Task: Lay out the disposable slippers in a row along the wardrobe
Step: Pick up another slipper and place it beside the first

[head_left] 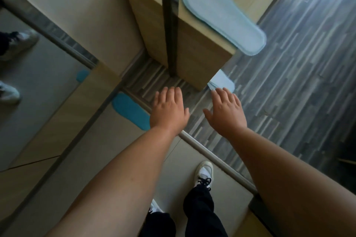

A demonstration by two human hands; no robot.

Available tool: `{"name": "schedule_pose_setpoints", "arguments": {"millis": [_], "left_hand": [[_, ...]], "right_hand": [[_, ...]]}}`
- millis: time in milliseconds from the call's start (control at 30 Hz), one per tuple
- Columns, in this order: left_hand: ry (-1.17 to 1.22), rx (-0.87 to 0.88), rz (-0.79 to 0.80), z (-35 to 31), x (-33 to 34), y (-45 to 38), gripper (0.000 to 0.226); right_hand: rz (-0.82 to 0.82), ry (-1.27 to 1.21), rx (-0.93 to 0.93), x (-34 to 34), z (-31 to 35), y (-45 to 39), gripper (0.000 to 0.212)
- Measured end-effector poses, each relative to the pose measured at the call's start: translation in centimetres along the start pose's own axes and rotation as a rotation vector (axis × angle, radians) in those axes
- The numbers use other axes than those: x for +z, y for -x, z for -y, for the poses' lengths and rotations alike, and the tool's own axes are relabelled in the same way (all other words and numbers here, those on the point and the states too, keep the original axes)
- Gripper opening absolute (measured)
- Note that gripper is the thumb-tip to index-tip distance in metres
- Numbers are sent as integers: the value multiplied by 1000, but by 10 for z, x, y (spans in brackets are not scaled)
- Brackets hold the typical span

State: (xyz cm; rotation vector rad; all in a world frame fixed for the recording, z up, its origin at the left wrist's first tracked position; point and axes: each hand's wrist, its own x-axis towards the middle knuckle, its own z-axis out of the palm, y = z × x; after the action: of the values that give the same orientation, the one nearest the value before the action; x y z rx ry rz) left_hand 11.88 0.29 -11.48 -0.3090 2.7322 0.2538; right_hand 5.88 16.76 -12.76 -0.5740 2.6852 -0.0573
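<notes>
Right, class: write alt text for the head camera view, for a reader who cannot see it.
Two bare, empty hands, left hand and right hand, reach down and forward with fingers spread toward a pale blue slipper on the dark wood floor. Another light blue slipper lies flat on a wooden ledge above, overhanging its edge.

Both bare forearms reach forward and down from the bottom of the view, running roughly parallel and angled toward the upper middle. The left hand (170, 108) is held palm down, fingers extended and close together, thumb sticking out toward the right. The right hand (226, 111) mirrors it, palm down, fingers stretched and slightly spread, thumb pointing in toward the left one. The two hands sit near each other with a gap between the thumbs. Neither hand grips anything; both are flat and empty. Wrists are straight, in line with the forearms.
</notes>
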Motion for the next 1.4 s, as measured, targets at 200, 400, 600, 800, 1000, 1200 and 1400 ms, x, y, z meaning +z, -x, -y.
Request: {"name": "schedule_pose_setpoints", "arguments": {"millis": [200, 400, 600, 800, 1000, 1200, 1400], "left_hand": [[25, -18, -41, -41, -45, -25, 71], [71, -72, -118, -72, -74, -56, 69], [159, -100, -170, -91, -87, -85, 65], [497, -266, -187, -97, -105, -121, 45], [840, -464, -192, -89, -105, -150, 30], [1035, -547, -208, -85, -106, -158, 25], [1091, -568, -187, -89, -88, -144, 19]], "right_hand": [[-38, -38, 9, -61, -49, -14, 66], [-184, -36, -137, -114, -72, -45, 55], [-237, -20, -173, -140, -75, -88, 53], [-167, -113, -60, -154, -60, -145, 53], [-64, -226, 80, -157, -51, -188, 43], [45, -457, 179, -162, -59, -186, 34], [69, -666, 264, -147, -74, -164, 15]]}}
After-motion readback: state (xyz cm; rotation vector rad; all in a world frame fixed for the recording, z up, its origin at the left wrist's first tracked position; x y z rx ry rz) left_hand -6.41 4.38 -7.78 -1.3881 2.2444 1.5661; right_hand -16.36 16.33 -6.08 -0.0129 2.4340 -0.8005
